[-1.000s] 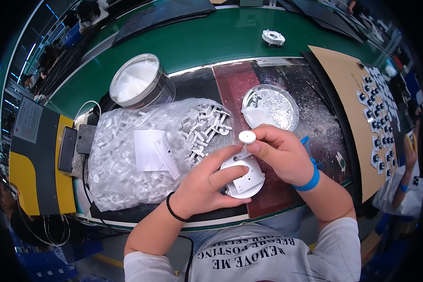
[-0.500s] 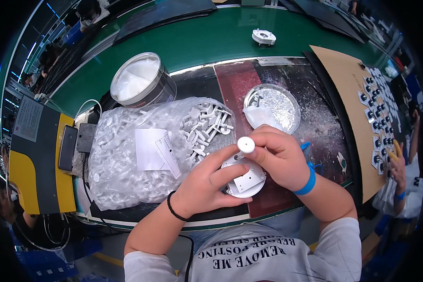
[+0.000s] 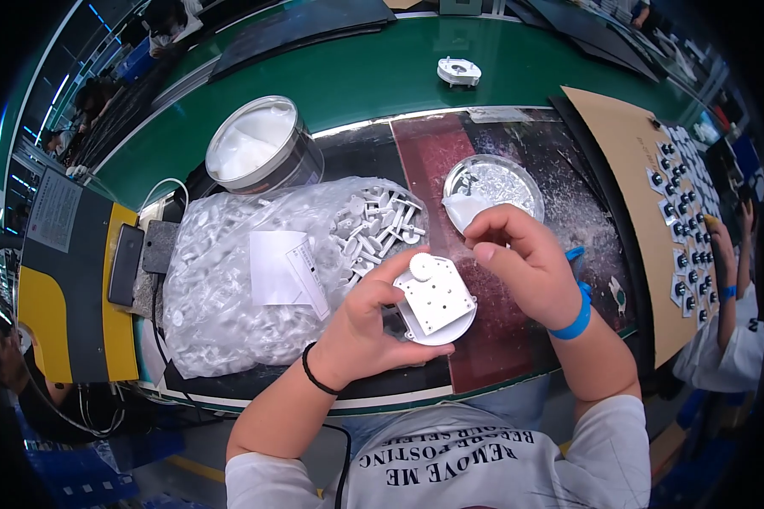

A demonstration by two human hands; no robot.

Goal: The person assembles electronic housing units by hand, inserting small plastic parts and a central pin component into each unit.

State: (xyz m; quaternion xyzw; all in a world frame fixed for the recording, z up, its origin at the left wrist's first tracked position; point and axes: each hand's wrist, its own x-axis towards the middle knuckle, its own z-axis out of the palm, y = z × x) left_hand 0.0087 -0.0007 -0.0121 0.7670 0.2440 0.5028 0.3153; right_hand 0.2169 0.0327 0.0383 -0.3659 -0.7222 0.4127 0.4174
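My left hand (image 3: 356, 327) grips a round white plastic housing (image 3: 437, 305) by its left side and lower edge, above the front of the bench. A small white gear (image 3: 421, 266) sits at the upper left of the housing's flat, holed face, near my left index finger. To the right of the housing, and apart from it, my right hand (image 3: 526, 267) is raised with thumb and forefinger spread; nothing shows between them. Beyond it lies a round metal dish (image 3: 526, 182) with a whitish lump (image 3: 465, 209) at its near rim. Beside my left hand, white gear shafts (image 3: 382, 225) fill a clear plastic bag's mouth.
The big plastic bag (image 3: 216, 280) bears a paper label (image 3: 278, 267). Behind it stands a metal tin (image 3: 293, 165). A white assembly (image 3: 458, 72) rests on the green conveyor (image 3: 373, 76). Right, a cardboard sheet (image 3: 628, 195) holds rows of parts (image 3: 686, 229) near a co-worker's hand (image 3: 723, 250).
The gear, pinched by my right hand before, now sits on the housing. My right hand has drawn back to the right and opened. The assembly on the conveyor has shifted left.
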